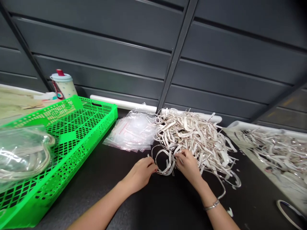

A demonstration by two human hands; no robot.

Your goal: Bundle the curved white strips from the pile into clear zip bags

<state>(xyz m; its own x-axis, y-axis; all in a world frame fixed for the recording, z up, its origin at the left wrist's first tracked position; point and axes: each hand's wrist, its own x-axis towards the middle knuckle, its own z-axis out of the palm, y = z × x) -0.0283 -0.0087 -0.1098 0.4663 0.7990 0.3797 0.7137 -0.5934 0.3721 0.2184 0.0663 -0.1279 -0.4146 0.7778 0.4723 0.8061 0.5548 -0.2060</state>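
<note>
A loop of thin whitish strip (170, 160) lies between my two hands over the black tabletop. My left hand (143, 172) has its fingers pinched on the loop's left side. On the opposite side my right hand (188, 166) is closed, with its fingertips on the strip where it meets the pile; exactly how many strands it holds is hidden. Just behind my right hand spreads a tangled pile of white and silvery strips (192, 131). Clear plastic zip bags (135, 131) lie stacked beyond my left hand.
On the left stands a green plastic crate (96, 132) with a filled clear bag (21, 153) in it. A tumbler (66, 84) stands behind the crate. More strips (283, 153) lie at the right. A dark panelled wall (107, 48) rises at the back.
</note>
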